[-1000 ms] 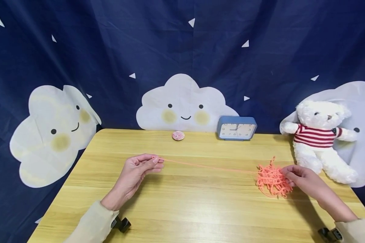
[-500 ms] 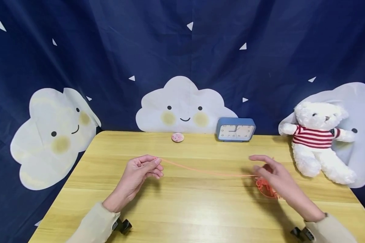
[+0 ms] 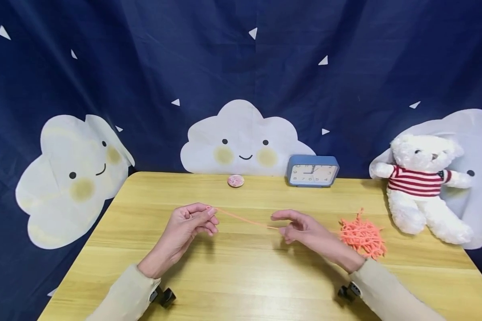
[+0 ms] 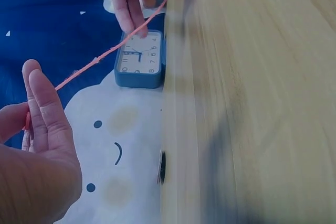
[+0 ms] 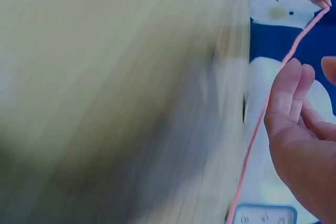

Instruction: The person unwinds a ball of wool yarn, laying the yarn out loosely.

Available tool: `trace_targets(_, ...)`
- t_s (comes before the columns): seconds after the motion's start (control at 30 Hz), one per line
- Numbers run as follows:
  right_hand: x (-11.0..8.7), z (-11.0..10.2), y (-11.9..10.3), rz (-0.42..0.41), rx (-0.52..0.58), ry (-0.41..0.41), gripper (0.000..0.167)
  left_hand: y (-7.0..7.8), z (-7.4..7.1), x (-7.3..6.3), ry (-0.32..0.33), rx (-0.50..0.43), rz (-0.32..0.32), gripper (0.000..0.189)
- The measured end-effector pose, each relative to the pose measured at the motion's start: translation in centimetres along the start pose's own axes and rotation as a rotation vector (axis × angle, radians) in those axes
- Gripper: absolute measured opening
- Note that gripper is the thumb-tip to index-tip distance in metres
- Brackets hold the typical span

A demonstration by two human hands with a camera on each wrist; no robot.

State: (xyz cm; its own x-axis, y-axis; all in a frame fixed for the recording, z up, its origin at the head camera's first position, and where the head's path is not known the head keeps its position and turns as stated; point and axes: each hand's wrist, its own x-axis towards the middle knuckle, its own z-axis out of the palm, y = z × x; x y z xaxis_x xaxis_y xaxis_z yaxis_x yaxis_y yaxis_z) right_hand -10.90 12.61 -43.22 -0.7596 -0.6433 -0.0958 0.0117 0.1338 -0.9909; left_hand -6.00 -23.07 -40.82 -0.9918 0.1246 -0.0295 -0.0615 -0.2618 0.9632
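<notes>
My left hand pinches the end of a coral-orange yarn strand between thumb and fingers, above the left half of the table. From there the strand runs right to a loose, tangled heap of the same yarn on the table. My right hand is over the middle, its thumb and index finger apart. In the right wrist view the strand passes alongside the fingers of that hand, which are not closed round it. The left wrist view shows the strand sagging slightly between the hands.
At the back of the wooden table stand a blue clock and a small round pink object. A white teddy bear in a striped sweater sits at the right edge. Behind hangs a dark blue curtain with clouds.
My right hand has left the yarn heap and moved left along the strand towards the left hand. The left hand has kept its pinch almost in place.
</notes>
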Motion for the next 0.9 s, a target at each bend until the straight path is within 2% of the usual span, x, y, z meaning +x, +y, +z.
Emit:
trace_targets(0.13,1.3,1.4,-0.3,0.001,0.035,-0.058,0.056,0.1,0.0,0.0,-0.008,0.011,-0.001,0.008)
trace_targets(0.27,1.9,2.3,-0.5,0.028,0.048,-0.090,0.060,0.1,0.2,0.1,-0.016,-0.019,-0.015,0.009)
trace_targets(0.4,1.8,2.1,-0.6,0.047,0.004,-0.051,0.049,0.0,0.4,0.3,0.005,-0.043,-0.031,0.013)
trace_targets(0.53,1.0,0.8,-1.1,-0.011,-0.076,0.028,0.033,-0.3,0.0,0.3,0.016,-0.006,-0.022,0.012)
trace_targets(0.63,0.2,-0.5,-2.0,-0.055,-0.130,0.086,0.026,-0.6,-0.5,0.2,-0.022,0.051,-0.018,0.010)
trace_targets(0.73,-0.9,-1.9,-2.8,-0.075,-0.190,0.143,0.020,-0.7,-0.7,0.1,-0.086,0.120,-0.018,0.015)
trace_targets(0.9,-2.8,-3.4,-3.7,-0.106,-0.257,0.198,0.015,-1.0,0.1,-0.1,-0.187,0.276,-0.019,0.025)
